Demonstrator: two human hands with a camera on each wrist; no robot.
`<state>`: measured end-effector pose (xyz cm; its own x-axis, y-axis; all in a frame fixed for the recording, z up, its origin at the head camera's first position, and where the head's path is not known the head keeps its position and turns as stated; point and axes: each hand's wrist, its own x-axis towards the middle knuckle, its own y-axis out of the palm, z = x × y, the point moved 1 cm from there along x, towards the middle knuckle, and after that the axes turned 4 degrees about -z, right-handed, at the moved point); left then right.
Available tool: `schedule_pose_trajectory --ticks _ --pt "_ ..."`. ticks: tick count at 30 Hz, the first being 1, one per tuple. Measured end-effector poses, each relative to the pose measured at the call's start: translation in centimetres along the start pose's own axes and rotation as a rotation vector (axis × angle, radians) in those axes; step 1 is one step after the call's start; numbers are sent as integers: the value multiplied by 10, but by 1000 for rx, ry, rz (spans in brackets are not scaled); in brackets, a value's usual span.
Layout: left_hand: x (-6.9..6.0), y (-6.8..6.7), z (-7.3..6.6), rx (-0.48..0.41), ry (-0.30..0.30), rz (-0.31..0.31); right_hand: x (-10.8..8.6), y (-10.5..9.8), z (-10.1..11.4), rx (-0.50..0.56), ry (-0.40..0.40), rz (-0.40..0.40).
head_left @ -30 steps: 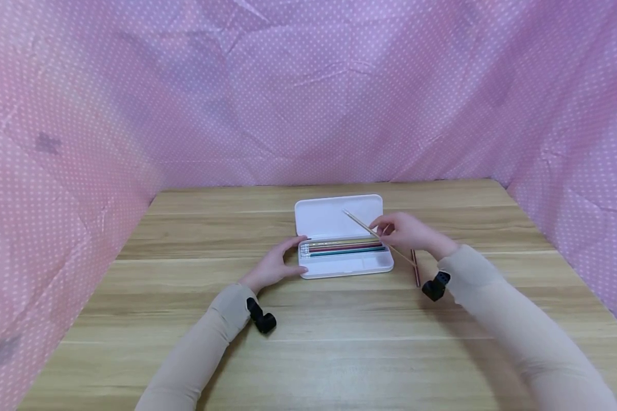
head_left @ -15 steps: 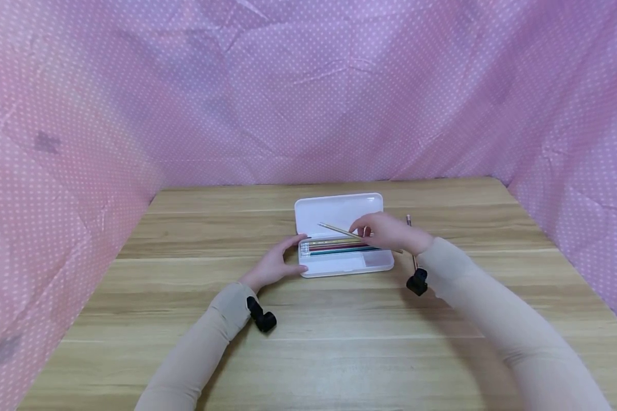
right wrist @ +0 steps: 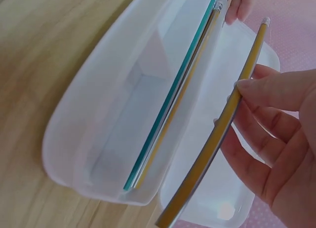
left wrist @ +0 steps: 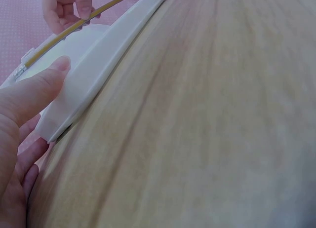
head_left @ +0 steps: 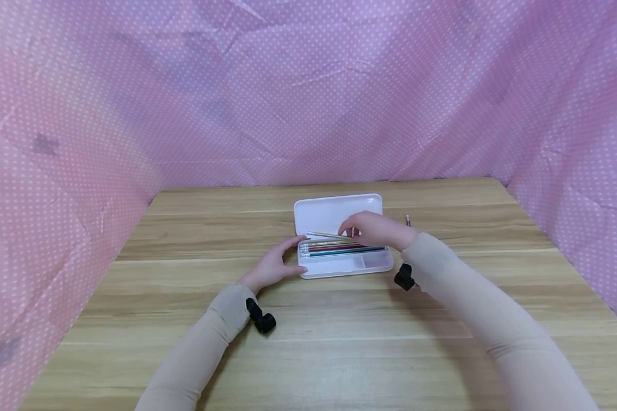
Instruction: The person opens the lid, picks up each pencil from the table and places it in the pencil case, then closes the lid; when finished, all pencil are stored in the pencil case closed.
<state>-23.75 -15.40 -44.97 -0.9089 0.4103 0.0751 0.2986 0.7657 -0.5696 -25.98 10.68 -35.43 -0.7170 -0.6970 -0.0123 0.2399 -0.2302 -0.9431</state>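
Observation:
The right hand pinches a yellow pencil between thumb and fingers, just above an open white pencil case. In the right wrist view the held pencil slants in front of the case's opened lid, its eraser end farthest away. Several pencils, among them a teal pencil, lie lengthwise in the rear compartment. My left hand holds the case's left end, thumb at the front edge and fingers at the back. The left wrist view shows that thumb against the white wall.
Another pencil lies on the wooden table right of the case, mostly hidden by the right wrist. Inside the case, a divider splits the front compartment. A pink dotted cloth hangs behind the table and at both sides.
My right hand has carried the yellow pencil leftward and down over the case, turning it nearly in line with the other pencils. The left hand and the case have stayed in place.

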Motion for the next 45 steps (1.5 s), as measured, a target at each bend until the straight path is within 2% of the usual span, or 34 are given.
schedule_pose_trajectory --ticks 6,10,27,33,40,45 --pt "0 1 -1 -7 -10 0 8 8 1 -3 13 69" --pt "-2 1 -3 -2 -16 -1 10 12 2 -23 4 86" --pt "-5 2 -7 -12 -31 -6 14 24 1 -21 -30 87" --pt "-5 3 -7 -14 -38 -7 14 25 1 -9 -12 85" --pt "-4 4 -7 -39 -21 -15 13 24 0 -15 -35 68" --pt "-5 6 -6 -39 -19 -18 9 23 -1 32 -25 46"
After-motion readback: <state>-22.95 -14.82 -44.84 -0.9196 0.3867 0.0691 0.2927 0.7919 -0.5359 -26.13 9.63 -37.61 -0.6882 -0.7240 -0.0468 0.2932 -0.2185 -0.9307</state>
